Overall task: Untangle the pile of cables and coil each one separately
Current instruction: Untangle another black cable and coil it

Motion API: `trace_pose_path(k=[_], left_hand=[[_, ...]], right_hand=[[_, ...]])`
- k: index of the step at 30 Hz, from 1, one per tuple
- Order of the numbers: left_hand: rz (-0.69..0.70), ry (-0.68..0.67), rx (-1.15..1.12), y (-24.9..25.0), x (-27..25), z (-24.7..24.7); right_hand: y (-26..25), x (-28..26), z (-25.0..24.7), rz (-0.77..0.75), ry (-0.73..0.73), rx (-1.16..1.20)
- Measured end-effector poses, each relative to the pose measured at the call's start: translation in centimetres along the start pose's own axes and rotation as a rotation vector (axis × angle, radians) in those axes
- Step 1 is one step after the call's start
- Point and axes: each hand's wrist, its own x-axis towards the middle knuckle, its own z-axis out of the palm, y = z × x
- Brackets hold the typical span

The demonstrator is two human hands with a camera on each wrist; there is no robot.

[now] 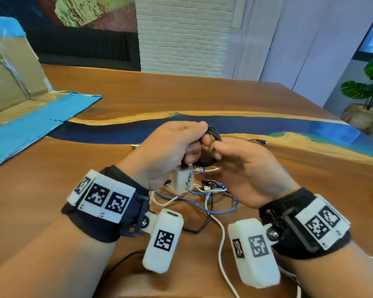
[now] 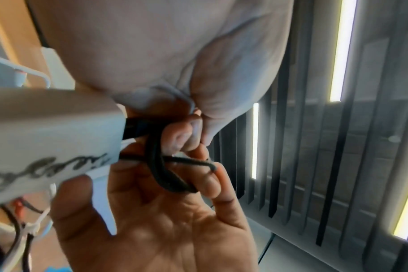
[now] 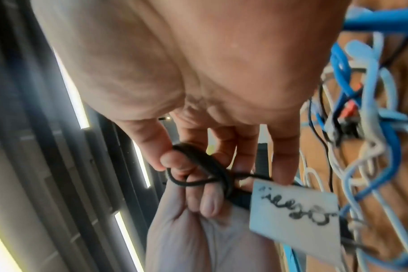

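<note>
My left hand (image 1: 194, 145) grips a small coil of black cable (image 1: 211, 136) above the wooden table (image 1: 138, 93). A white adapter (image 1: 182, 179) with black handwriting hangs from the coil under that hand. My right hand (image 1: 213, 149) meets it from the right and pinches a thin strand of the same black cable (image 3: 205, 165) between thumb and fingers. In the left wrist view the coil (image 2: 161, 165) crosses my right fingers beside the adapter (image 2: 47, 147). A tangle of blue, white and black cables (image 1: 202, 196) lies on the table beneath both hands.
An opened cardboard box with blue tape (image 1: 19, 82) lies at the table's left. A loose black plug end (image 1: 261, 141) rests beyond my right hand. A potted plant (image 1: 370, 82) stands off the far right corner. A white cable (image 1: 222, 244) trails toward me.
</note>
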Motion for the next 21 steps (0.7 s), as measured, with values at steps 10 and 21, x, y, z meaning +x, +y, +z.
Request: trace_pose_path(k=[10, 21], left_hand=[[0.017, -0.068, 0.012, -0.44, 0.07, -0.01], [-0.02, -0.06, -0.039, -0.65, 0.09, 0.28]], right_hand=[[0.53, 0.82, -0.31, -0.148, 0.232, -0.219], [0.93, 0.82, 0.2, -0.259, 0.364, -0.26]])
